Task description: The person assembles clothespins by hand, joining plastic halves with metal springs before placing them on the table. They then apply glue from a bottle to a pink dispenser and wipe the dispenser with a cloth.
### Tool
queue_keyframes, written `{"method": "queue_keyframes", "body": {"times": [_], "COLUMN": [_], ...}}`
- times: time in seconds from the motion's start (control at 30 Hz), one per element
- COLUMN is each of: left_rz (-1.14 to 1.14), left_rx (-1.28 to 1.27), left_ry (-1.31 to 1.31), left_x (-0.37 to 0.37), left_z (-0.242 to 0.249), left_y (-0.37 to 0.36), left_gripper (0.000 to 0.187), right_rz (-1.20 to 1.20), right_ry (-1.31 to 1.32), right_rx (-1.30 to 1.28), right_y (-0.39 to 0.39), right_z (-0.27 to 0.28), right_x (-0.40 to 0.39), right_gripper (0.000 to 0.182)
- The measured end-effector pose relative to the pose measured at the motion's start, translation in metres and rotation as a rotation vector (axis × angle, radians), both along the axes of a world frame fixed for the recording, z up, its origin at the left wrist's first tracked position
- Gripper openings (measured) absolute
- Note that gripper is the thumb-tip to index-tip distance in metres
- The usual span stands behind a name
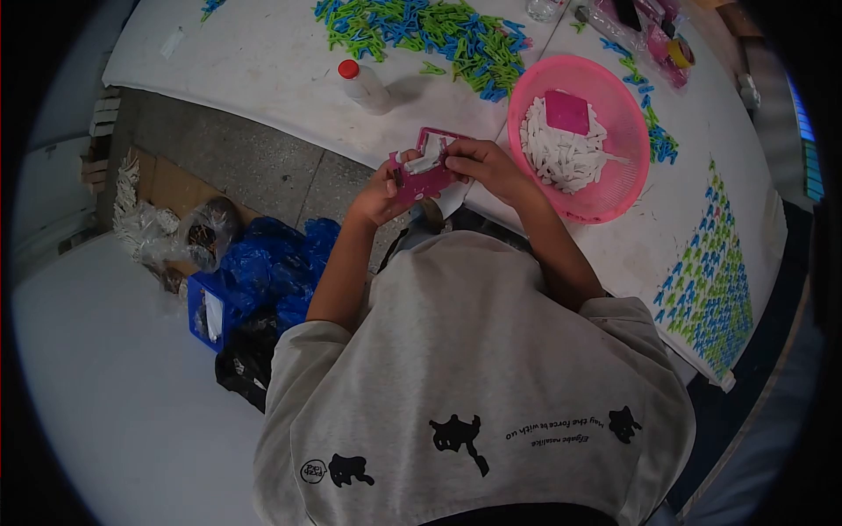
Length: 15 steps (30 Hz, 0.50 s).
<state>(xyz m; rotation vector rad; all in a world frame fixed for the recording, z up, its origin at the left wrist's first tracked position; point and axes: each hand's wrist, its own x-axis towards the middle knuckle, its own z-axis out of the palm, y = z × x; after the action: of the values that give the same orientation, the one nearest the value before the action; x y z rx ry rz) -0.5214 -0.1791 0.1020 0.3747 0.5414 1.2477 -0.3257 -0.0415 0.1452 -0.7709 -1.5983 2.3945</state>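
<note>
My left hand (382, 193) grips a small pink plastic case (419, 184) at the table's near edge. White pieces (427, 156) lie in or on the case. My right hand (482, 165) is at the case's right side, its fingers pinched together at the white pieces; what lies between the fingertips is too small to make out. To the right stands a pink basket (624, 168) holding many white pieces (561, 156) with a magenta square piece (567, 112) on top.
A white bottle (364, 90) with a red cap stands left of a heap of green and blue clips (456, 39). More clips (715, 280) are spread in rows at the right. Blue bags (272, 263) and a blue container (209, 311) lie at the lower left.
</note>
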Motion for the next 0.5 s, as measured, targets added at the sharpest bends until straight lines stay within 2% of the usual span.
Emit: {"method": "queue_keyframes", "body": {"times": [0.1, 0.2, 0.27, 0.33, 0.37, 0.43, 0.47, 0.5], "left_rz": [0.012, 0.027, 0.041, 0.162, 0.150, 0.171, 0.158, 0.110], "left_rx": [-0.007, -0.007, 0.003, -0.016, -0.020, 0.056, 0.057, 0.113], "left_ry": [-0.027, -0.040, -0.042, 0.240, 0.236, 0.819, 0.812, 1.067], "left_x": [0.003, 0.001, -0.003, -0.016, -0.020, -0.025, -0.027, -0.029], "left_z": [0.005, 0.016, 0.015, 0.005, 0.000, -0.010, -0.014, -0.018], "left_y": [0.001, 0.004, 0.006, 0.011, 0.014, 0.021, 0.025, 0.028], "left_gripper": [0.099, 0.098, 0.096, 0.091, 0.091, 0.089, 0.089, 0.090], "right_rz": [-0.003, -0.154, -0.123, -0.163, -0.197, -0.212, -0.214, -0.225], "right_ry": [-0.016, -0.040, -0.101, -0.151, -0.199, -0.260, -0.313, -0.320], "right_rx": [-0.002, -0.053, 0.058, 0.079, 0.103, 0.097, 0.096, 0.090], "right_y": [-0.003, -0.011, -0.008, -0.016, -0.021, -0.031, -0.036, -0.041], "right_z": [0.001, 0.000, -0.003, -0.019, -0.029, -0.045, -0.052, -0.059], "right_x": [0.000, 0.002, 0.016, 0.030, 0.037, 0.056, 0.064, 0.071], "right_gripper": [0.020, 0.026, 0.029, 0.028, 0.028, 0.028, 0.027, 0.027]}}
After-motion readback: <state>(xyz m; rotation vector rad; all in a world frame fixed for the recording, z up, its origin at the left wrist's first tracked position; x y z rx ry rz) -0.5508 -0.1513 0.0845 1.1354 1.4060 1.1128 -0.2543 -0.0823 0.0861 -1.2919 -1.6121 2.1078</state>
